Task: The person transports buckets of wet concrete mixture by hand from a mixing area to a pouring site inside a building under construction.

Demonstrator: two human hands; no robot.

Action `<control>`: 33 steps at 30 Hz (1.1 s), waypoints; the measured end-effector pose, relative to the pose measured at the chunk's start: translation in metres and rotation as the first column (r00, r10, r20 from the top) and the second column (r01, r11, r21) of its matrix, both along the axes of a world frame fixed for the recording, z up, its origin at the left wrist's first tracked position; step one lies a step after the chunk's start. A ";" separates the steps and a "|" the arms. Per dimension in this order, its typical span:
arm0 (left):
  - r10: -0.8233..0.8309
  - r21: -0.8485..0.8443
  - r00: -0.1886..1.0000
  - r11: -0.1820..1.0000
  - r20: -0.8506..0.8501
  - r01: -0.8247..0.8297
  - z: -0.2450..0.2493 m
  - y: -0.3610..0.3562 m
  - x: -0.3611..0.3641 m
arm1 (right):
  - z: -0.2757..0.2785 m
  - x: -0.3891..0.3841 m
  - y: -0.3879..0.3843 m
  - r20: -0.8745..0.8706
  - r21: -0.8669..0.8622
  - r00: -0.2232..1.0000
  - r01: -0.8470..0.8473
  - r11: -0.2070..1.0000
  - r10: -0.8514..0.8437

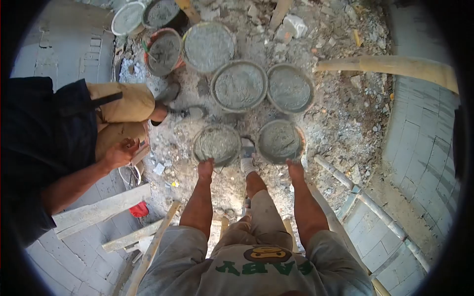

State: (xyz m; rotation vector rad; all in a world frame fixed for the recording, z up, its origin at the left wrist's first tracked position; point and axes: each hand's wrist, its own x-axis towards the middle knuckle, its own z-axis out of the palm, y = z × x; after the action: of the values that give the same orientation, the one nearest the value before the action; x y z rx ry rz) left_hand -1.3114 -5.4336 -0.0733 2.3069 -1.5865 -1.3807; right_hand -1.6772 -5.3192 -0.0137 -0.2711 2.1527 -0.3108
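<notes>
My left hand [206,169] is closed at the near side of a bucket [217,143] filled with wet grey mortar, apparently on its thin handle. At the near rim of a second mortar bucket [280,141], to the right, my right hand [295,170] is closed in the same way. Both arms reach straight down, with a bucket on either side of my forward foot [247,157]. Just beyond stand two more full mortar buckets, a left one [239,86] and a right one [290,88], their rims touching or nearly so.
Further back are several more mortar buckets, including a wide one [209,47] and a reddish one [163,52]. Another person [118,113] is at the left. Rubble [340,123] covers the ground. A wooden pole [390,66] and a metal pole [375,207] stand right.
</notes>
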 end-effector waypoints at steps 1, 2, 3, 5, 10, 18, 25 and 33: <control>-0.060 -0.052 0.997 0.997 0.052 0.063 0.004 0.000 0.003 | -0.010 -0.006 0.013 -0.132 0.002 0.985 -0.115 0.993 0.114; -0.114 -0.101 0.987 0.987 0.110 0.125 0.009 -0.001 0.006 | -0.004 -0.013 0.019 -0.185 0.075 0.971 -0.141 0.987 0.152; -0.164 -0.045 0.946 0.982 0.279 0.184 0.014 -0.012 0.003 | 0.003 -0.017 0.020 -0.237 0.144 0.953 -0.156 0.977 0.188; 0.286 0.092 0.956 0.952 0.068 -0.292 0.047 -0.040 -0.009 | 0.060 -0.028 -0.001 -0.143 0.121 0.981 -0.115 0.986 0.132; 0.275 0.068 0.961 0.959 0.025 -0.276 0.088 -0.098 -0.026 | 0.106 -0.040 -0.011 -0.152 0.067 0.977 -0.140 0.988 0.149; 0.329 -0.083 0.882 0.923 -0.336 -0.376 0.212 -0.093 -0.061 | 0.159 -0.020 -0.006 -0.108 -0.146 0.959 -0.276 0.950 0.262; 0.531 0.050 0.750 0.827 -0.395 -0.560 0.209 0.045 0.000 | 0.141 -0.030 0.105 -0.093 -0.172 0.910 -0.415 0.893 0.405; -0.180 -0.019 0.960 0.982 0.216 0.188 0.162 0.306 0.119 | 0.168 -0.043 0.274 0.011 0.034 0.929 -0.370 0.928 0.370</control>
State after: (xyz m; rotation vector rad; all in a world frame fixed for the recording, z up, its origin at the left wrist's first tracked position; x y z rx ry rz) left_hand -1.1927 -5.1272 0.0882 2.4082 -1.9143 -1.1505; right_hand -1.7205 -5.0456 0.1543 -0.6455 2.0479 -0.0553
